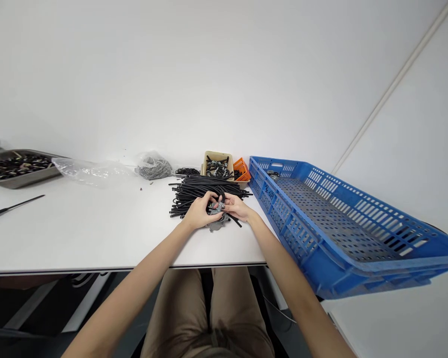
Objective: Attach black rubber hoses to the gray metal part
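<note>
My left hand and my right hand meet over the white table, both gripping a small grey metal part. A short black tube sticks out to the right from under my right hand. Just beyond my hands lies a pile of black tubes. The fingers hide most of the grey part.
A big blue perforated crate sits tilted at the right. A beige box and a small orange basket hold small parts behind the pile. A clear bag, a plastic sheet, a metal tray and a black cable tie lie left.
</note>
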Tool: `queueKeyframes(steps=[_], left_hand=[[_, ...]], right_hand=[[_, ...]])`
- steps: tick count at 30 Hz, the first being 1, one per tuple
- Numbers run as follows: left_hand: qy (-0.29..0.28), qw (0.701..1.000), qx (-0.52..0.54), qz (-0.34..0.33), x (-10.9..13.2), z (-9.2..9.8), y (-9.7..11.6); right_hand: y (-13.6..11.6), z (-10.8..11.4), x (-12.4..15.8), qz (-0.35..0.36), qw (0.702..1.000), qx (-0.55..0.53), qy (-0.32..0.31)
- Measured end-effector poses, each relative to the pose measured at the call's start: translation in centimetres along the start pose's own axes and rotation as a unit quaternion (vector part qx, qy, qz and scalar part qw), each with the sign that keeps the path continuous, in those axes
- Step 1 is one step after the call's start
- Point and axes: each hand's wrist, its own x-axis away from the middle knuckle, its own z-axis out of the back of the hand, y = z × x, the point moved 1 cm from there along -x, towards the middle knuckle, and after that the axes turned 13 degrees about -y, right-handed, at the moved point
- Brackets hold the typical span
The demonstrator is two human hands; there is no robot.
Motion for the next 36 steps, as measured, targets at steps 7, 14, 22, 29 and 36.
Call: queueKeyframes(steps=[7,14,22,29,36], left_hand=[[0.003,1.0,-0.005,-0.004,-0.03,-0.03,0.02],[0.005,1.0,-0.007,-0.012,-0.05,-0.03,-0.04],[0.007,1.0,-0.007,-0.017,-0.04,0.05,-0.03],[0.01,1.0,-0.006,-0.017,0.05,0.14,0.14],[0.004,1.0,0.015,-0.016,0.02,-0.05,-0.46]], right_hand=[[0.16,0.05,-0.04,0.004,1.0,0.008,0.005],[0.17,0.0,-0.08,0.004,1.0,0.012,0.003],[0.26,0.14,-0.09,0.009,1.0,0.014,-0.011],[0.51,0.26,-0.24,0.014,0.999,0.032,-0.011],[0.66,0.32,-0.29,0.026,0.998,0.061,-0.001]])
